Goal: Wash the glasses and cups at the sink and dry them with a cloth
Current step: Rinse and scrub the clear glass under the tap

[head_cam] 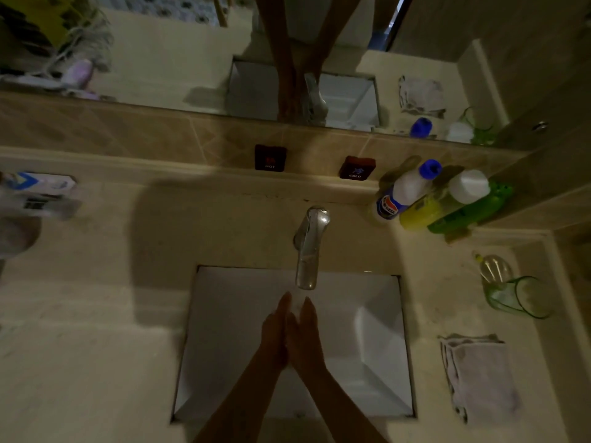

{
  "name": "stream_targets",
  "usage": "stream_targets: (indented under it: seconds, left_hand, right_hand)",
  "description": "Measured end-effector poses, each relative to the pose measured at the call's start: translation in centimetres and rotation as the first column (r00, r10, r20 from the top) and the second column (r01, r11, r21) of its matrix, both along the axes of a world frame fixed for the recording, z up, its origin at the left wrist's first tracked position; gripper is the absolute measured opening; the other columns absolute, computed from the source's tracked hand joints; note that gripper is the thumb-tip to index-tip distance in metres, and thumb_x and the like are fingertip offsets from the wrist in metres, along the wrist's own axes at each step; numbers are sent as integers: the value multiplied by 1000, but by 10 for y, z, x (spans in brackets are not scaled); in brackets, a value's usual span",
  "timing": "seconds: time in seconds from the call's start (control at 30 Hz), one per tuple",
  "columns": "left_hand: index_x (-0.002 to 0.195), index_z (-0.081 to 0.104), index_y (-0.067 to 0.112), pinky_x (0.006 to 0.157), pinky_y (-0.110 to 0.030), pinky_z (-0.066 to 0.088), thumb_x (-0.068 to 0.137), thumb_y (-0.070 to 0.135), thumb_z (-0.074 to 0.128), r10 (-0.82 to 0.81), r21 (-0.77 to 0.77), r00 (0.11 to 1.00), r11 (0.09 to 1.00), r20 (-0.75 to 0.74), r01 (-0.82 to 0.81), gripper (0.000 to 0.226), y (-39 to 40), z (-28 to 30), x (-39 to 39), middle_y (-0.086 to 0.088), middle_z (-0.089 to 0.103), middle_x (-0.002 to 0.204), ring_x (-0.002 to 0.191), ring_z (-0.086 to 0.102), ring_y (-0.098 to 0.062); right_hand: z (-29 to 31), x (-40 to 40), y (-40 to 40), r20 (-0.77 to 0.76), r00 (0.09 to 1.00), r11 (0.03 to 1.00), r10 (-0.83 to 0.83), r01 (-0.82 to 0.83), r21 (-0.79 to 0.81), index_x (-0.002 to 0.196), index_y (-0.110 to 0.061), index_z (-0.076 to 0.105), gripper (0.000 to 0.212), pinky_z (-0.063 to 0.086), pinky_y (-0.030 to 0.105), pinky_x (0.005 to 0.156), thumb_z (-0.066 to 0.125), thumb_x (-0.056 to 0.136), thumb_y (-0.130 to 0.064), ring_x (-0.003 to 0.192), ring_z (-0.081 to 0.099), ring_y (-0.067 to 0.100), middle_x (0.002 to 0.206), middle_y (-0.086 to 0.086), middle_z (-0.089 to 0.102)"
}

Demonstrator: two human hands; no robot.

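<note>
Below the faucet (309, 247), at the centre of the frame, your left hand (274, 334) and right hand (305, 335) are pressed palm to palm over the white sink (377, 330), fingers (285, 303) stretched out straight and holding nothing. Whether water is running from the spout is too faint to tell. No glass or cup is in the basin. The glassware sits well apart from your hands on the table (96, 346) at the right edge of the frame: a green-tinted glass (519, 297) lying on its side, with a clear glass (495, 268) just behind it, touching or nearly so. Lower right, a folded pale cloth (479, 375) lies flat beside the sink, apparently unused. A cluster of bottles stands at the upper right of the table, among them a white bottle with a blue cap (407, 190) and a green bottle (463, 209). Judging from this, you are either rinsing your hands before starting or between pieces; you cannot read from here whether either glass has been washed. At the least, drying with the cloth looks still to be done.
</note>
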State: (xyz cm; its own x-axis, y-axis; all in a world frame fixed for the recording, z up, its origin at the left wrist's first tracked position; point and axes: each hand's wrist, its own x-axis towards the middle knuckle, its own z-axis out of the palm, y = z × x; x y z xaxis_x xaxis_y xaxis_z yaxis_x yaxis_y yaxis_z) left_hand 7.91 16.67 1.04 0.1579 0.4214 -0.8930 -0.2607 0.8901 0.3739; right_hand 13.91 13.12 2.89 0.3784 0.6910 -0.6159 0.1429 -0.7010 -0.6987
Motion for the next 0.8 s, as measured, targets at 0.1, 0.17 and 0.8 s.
stream_targets:
  seconds: [0.1,0.17,0.8]
  left_hand:
    - [100,79,9,60,-28,47,94,54,56,-26,-10,984,1000,177,29,50,-4,8,-1,-14,66,86,61,61,-21]
    - [119,71,1,58,-24,37,98,56,51,-50,-3,964,999,261,52,62,-6,8,-4,-11,57,89,61,46,-11]
    - [134,62,4,91,-41,54,84,53,71,-78,53,968,996,239,67,71,-10,-11,-8,-21,68,125,105,70,-30]
  right_hand:
    - [0,10,17,-99,980,979,-174,162,-122,144,-17,37,52,56,38,87,40,101,-47,113,62,29,136,12,56]
    - [4,24,29,-202,937,954,-284,254,-159,121,-12,57,49,54,32,70,35,101,-50,92,67,26,114,15,68]
    - [10,1,4,121,993,997,14,-4,-81,152,-18,24,58,48,44,105,39,101,-43,133,48,25,153,8,38]
